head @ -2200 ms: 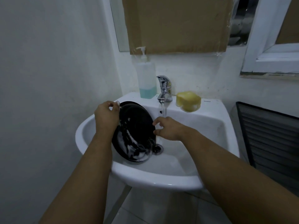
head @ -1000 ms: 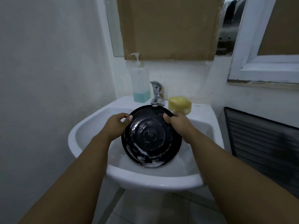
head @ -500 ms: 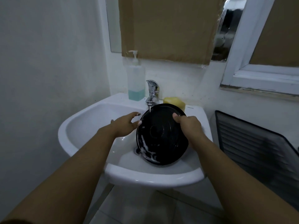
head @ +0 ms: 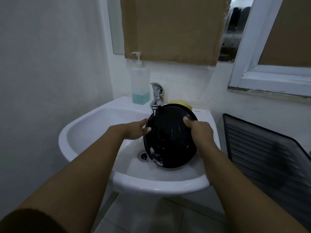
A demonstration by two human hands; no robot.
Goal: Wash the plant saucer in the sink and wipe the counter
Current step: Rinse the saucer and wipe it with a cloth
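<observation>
- The round black plastic plant saucer [head: 170, 137] stands nearly on edge between the two hands, its ribbed face turned towards the person and its lower rim down in the bowl of the white ceramic sink [head: 84, 121].
- The left hand [head: 134, 130] pinches the saucer's left rim: the thumb lies on the near face and the fingers reach round the edge, their tips hidden behind it.
- The right hand [head: 200, 130] grips the upper right rim, the thumb pressed flat on the near face and the other fingers curled behind the saucer, out of sight.
- White soap foam [head: 157, 157] clings to the lower left of the saucer, below both hands.
- The round metal drain [head: 143, 155] sits below the left hand, just beside the foamy edge.
- A chrome tap [head: 157, 95] stands beyond the left hand's fingertips; a thin stream of water [head: 154, 113] falls from it onto the saucer's upper left edge.
- A clear pump bottle with teal liquid soap [head: 140, 84] stands beyond the left hand, just left of the tap.
- A yellow sponge [head: 180, 102] shows beyond the right hand, mostly hidden behind the saucer's top rim.
- A brown cardboard sheet [head: 170, 27] covers the mirror above.
- A black slatted panel [head: 262, 145] leans to the right of the right forearm.
</observation>
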